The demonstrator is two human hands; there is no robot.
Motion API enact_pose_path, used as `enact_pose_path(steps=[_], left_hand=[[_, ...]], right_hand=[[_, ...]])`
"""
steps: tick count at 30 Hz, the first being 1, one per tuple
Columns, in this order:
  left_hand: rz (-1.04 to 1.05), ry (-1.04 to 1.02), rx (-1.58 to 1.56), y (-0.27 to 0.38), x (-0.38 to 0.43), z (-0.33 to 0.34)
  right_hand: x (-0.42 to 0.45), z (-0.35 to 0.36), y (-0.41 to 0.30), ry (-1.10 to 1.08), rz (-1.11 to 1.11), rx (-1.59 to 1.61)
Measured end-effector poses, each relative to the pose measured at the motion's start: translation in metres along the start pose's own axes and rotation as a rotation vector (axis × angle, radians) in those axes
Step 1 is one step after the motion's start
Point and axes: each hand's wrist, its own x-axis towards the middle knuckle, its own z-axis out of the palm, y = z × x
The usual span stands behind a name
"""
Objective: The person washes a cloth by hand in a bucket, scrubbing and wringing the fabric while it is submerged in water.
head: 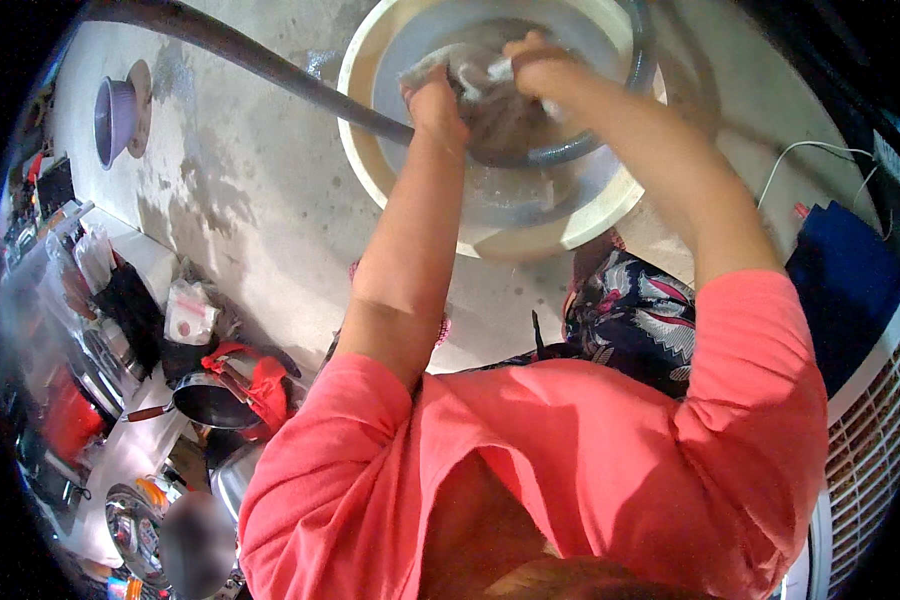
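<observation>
A large cream plastic basin point(371, 169) stands on the concrete floor in front of me, with cloudy water point(517, 191) in it. My left hand point(433, 94) grips the near left side of a wet, pale grey cloth point(472, 67). At the cloth's right side is my right hand point(544, 67), blurred by motion, its fingers closed on the fabric. Part of the cloth lies in the water, and its lower folds are hidden. A thick dark hose point(270, 71) crosses the left rim and passes under my left forearm. Inside the basin, a ribbed hose point(562, 152) curves along the right.
A small purple tub point(116, 122) is at the far left, near wet floor patches. Pans, including a frying pan point(214, 401), and plastic-wrapped goods crowd the left side. To my right are a dark blue cloth point(844, 292), a white cable point(784, 154) and a white grille point(870, 465).
</observation>
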Motion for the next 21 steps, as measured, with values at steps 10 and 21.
enact_pose_path(steps=[10, 21], left_hand=[[0.033, -0.776, -0.605, -0.001, -0.016, -0.019], [0.139, -0.637, -0.569, 0.006, -0.040, -0.010]], right_hand=[[-0.154, -0.028, -0.071, 0.605, -0.893, 0.532], [-0.081, -0.011, -0.063, 0.954, -1.001, 0.221]])
